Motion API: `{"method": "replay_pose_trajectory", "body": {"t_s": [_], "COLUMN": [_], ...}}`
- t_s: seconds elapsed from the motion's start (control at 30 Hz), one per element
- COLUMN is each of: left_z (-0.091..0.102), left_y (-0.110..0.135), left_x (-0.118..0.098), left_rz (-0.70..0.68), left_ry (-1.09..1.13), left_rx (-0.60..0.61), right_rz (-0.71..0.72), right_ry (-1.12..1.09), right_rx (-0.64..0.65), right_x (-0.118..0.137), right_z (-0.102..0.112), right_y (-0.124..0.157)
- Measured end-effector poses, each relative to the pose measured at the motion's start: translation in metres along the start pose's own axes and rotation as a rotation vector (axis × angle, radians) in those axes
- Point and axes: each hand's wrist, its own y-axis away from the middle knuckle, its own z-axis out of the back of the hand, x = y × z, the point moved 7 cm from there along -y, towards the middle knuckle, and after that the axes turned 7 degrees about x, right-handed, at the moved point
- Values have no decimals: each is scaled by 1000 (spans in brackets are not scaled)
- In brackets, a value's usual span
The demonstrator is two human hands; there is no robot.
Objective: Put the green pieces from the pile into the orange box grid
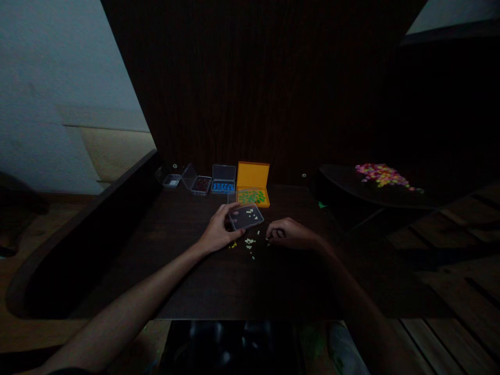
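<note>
The left hand (219, 229) is holding the clear box (241, 220) just beyond loose pale pieces (249, 241) on the desk (187, 291). The right hand (291, 233) is curling beside them, its grip unclear. Careless tilting could be spilling the box's contents.

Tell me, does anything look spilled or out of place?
Pale pieces and some yellow ones lie loose on the table, outside the clear box in the left hand. A colourful heap on the side shelf has no visible box either, unlike the boxed blue pieces.
</note>
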Motion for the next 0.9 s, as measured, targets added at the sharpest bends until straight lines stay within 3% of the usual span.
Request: {"method": "replay_pose_trajectory", "body": {"t_s": [0.33,0.7,0.9], "left_z": [-1,-2,-3], "left_y": [1,1,1], "left_x": [-3,-4,-6], "left_rz": [2,-9,-4], "left_ry": [-5,4,-1], "left_rx": [3,14,17], "right_rz": [50,49,102], "right_ry": [20,88,117], "right_rx": [2,-65,-32], "right_x": [1,-2,3], "right_z": [-6,2,-1], "right_y": [-7,-3,-2]}}
